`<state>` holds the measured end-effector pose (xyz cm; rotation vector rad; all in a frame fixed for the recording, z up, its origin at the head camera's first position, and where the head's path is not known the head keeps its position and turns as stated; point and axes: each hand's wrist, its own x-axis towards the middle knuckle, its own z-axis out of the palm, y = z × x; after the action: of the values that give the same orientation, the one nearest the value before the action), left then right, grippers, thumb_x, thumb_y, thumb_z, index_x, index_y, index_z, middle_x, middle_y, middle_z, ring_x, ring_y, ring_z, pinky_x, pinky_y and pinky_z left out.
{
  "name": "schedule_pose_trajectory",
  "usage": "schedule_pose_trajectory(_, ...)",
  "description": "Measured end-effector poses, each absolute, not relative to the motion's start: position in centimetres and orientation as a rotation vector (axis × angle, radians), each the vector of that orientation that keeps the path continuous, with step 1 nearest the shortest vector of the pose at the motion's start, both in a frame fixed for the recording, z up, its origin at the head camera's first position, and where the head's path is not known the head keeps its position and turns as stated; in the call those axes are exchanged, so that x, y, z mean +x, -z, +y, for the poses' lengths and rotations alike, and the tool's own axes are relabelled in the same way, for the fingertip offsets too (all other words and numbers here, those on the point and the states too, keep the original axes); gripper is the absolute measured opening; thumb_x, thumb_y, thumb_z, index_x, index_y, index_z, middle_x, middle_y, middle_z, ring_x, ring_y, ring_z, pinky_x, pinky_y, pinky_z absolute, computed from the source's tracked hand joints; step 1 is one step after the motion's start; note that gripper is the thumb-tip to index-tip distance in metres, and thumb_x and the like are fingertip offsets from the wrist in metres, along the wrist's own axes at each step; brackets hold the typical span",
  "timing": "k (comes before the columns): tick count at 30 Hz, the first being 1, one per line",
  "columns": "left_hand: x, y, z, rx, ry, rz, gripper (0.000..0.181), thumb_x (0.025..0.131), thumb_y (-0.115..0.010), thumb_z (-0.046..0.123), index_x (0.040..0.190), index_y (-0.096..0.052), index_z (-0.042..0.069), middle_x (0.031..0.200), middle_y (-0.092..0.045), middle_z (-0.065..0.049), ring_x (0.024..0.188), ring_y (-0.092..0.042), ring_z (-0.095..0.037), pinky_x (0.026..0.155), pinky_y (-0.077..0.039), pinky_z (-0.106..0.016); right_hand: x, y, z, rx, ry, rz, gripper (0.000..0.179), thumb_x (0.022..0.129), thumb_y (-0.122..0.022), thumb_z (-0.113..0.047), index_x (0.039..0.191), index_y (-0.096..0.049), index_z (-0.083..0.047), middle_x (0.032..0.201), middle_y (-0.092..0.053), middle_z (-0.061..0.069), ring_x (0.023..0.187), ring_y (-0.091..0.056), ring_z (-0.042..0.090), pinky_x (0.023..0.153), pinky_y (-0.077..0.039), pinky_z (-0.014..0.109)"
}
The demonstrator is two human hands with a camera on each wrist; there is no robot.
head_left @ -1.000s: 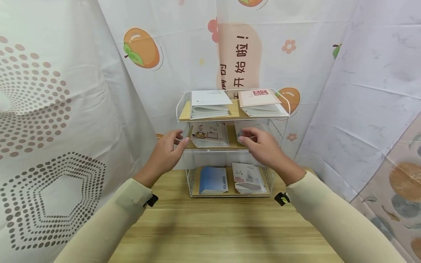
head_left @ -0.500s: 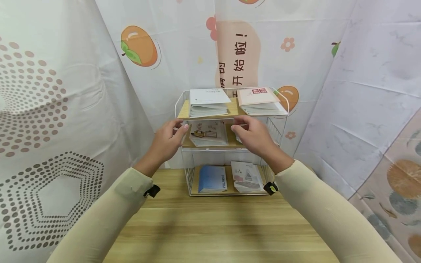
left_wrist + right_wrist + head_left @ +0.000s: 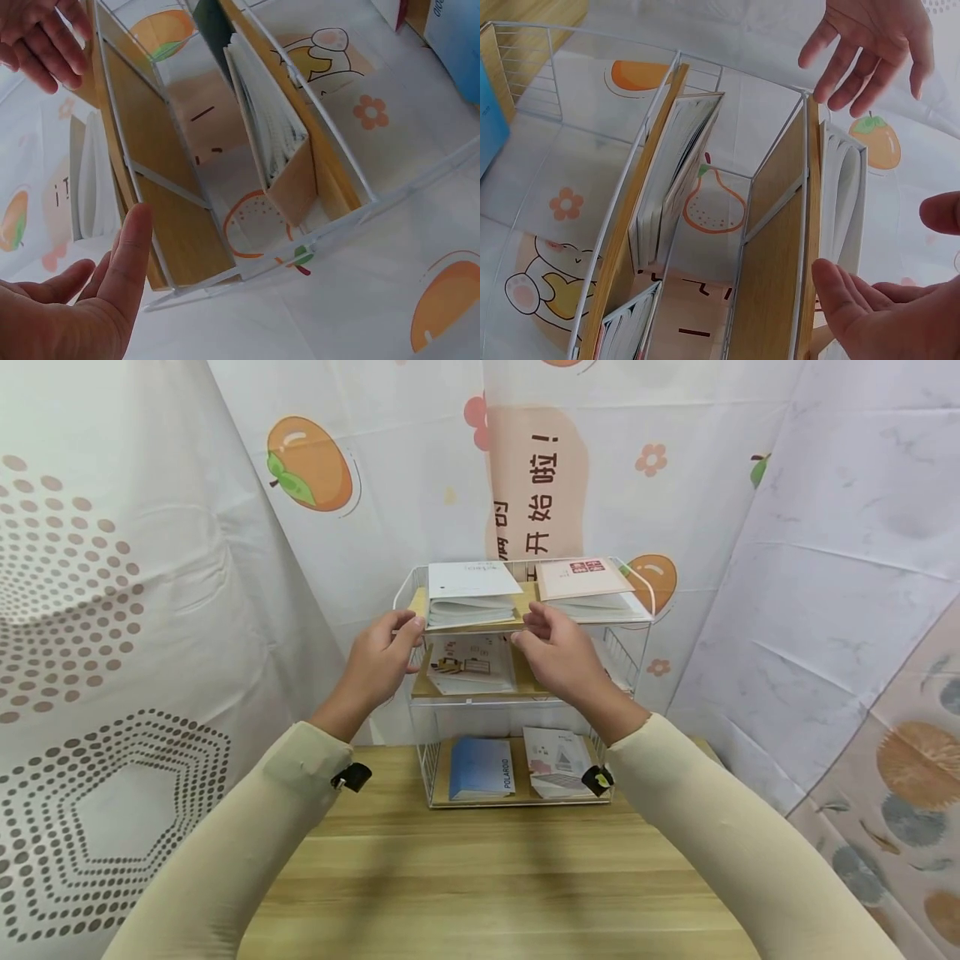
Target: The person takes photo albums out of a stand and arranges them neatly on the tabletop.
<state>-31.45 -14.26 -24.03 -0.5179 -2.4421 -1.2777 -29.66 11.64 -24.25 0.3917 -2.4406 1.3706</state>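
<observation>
My left hand (image 3: 381, 656) is raised at the left front corner of the top shelf, beside a white booklet (image 3: 472, 581) with bulging pages. To the right of that booklet, my right hand (image 3: 561, 653) is at the shelf's front edge, fingers extended. Neither hand holds anything. In the left wrist view, the left hand (image 3: 97, 311) has a finger close to the wooden shelf board (image 3: 169, 232). The right wrist view has the right hand (image 3: 892, 311) below the white booklet (image 3: 844, 199), its fingertip right at the board's edge.
A white wire rack (image 3: 414, 727) with three wooden shelves stands on the wooden table (image 3: 442, 877). A pink-beige booklet (image 3: 581, 579) lies top right. An illustrated booklet (image 3: 472, 664) is on the middle shelf; a blue booklet (image 3: 480, 768) and a grey-printed one (image 3: 557, 760) lie below.
Both hands have risen from the middle shelf to the top shelf's front edge. The right hand has also moved left, off the middle shelf's right booklet. The booklets have stayed in place.
</observation>
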Motion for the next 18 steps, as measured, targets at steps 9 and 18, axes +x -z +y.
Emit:
schedule_pose_trajectory(9, -32.3, 23.2, -13.5, -0.492, 1.411, -2.413, 0.066, 0.094, -0.04, 0.059, 0.137, -0.046, 0.01, 0.13, -0.053, -0.008, 0.108, -0.06, -0.022, 0.072, -0.059, -0.033, -30.4, 23.6, 11.4, 0.332, -1.445, -2.452, 0.07, 0.09, -0.056, -0.04, 0.149, -0.03, -0.012, 0.147, -0.044, 0.001, 0.128, -0.049, 0.017, 0.102, -0.046, 0.039)
schedule_pose_trajectory(18, -32.8, 22.6, -13.2, -0.37, 1.257, -2.49, 0.076, 0.091, -0.03, 0.07, 0.134, -0.05, 0.011, 0.122, -0.059, -0.011, 0.099, -0.063, -0.021, 0.073, -0.056, -0.035, -31.6, 23.0, 10.7, 0.275, -1.474, -2.49, 0.07, 0.087, -0.058, -0.035, 0.148, -0.033, -0.012, 0.146, -0.045, 0.005, 0.132, -0.045, 0.019, 0.106, -0.042, 0.037)
